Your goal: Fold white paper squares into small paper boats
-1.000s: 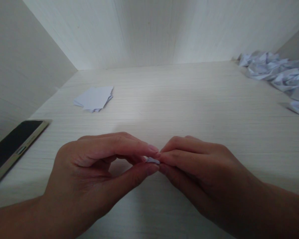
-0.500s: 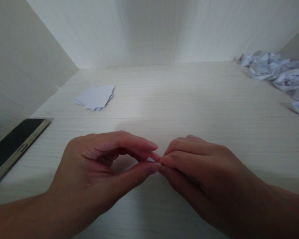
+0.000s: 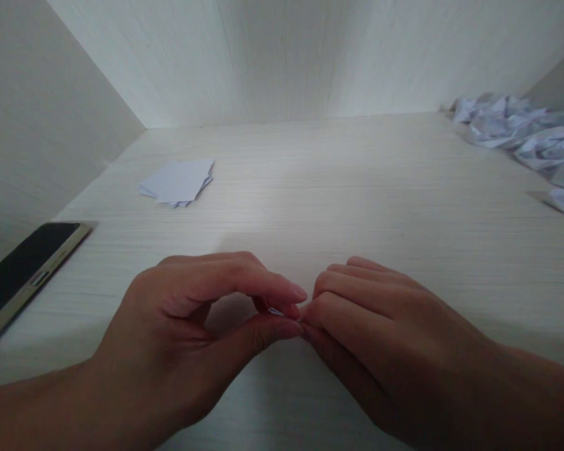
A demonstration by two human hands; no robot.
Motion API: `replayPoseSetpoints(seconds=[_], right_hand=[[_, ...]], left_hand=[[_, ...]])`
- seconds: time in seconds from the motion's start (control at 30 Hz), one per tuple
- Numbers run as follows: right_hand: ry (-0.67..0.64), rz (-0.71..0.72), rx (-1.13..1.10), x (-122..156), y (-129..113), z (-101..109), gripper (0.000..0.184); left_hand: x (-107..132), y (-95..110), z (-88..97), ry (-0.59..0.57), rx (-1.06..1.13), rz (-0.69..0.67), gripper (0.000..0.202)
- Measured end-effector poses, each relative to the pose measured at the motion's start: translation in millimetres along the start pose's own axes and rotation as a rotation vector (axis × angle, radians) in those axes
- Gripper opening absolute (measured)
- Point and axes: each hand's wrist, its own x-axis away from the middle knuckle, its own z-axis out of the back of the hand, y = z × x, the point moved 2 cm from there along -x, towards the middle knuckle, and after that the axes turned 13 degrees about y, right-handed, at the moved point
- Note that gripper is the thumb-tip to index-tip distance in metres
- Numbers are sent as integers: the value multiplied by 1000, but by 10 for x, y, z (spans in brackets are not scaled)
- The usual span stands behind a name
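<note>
A small piece of white paper [image 3: 275,311] is pinched between the thumb and fingertips of my left hand [image 3: 202,326]. Only a thin folded-looking edge of it shows; the rest is hidden by the fingers. My right hand [image 3: 380,332] is closed, thumb against index finger, gripping the paper's other end where the two hands' fingertips meet. Both hands are low over the pale tabletop [image 3: 348,207], near the middle of the view.
Flat square white papers [image 3: 181,180] lie in a loose stack at the back left. A phone [image 3: 23,269] with a dark screen rests at the left edge. Several folded white paper pieces [image 3: 512,122] are heaped at the back right. A pale wall [image 3: 282,56] rises behind the table.
Both hands' fingertips have shifted slightly downward in the view. The left fingers have closed further over the paper, and less of it shows between them.
</note>
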Motion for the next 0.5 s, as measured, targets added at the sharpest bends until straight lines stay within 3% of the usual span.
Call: replayPoseSetpoints(seconds=[0.13,0.37,0.5], right_hand=[[18,-17,-36,-23,13,32,25],[53,-66,-82,-55,77,34,31],[83,-85,-112,-79,42,55,29]], left_hand=[[4,34,15,49,-34,-5,17],[-45,63,-32,102,120,223,15],[-64,73,-32,81,148,267,14]])
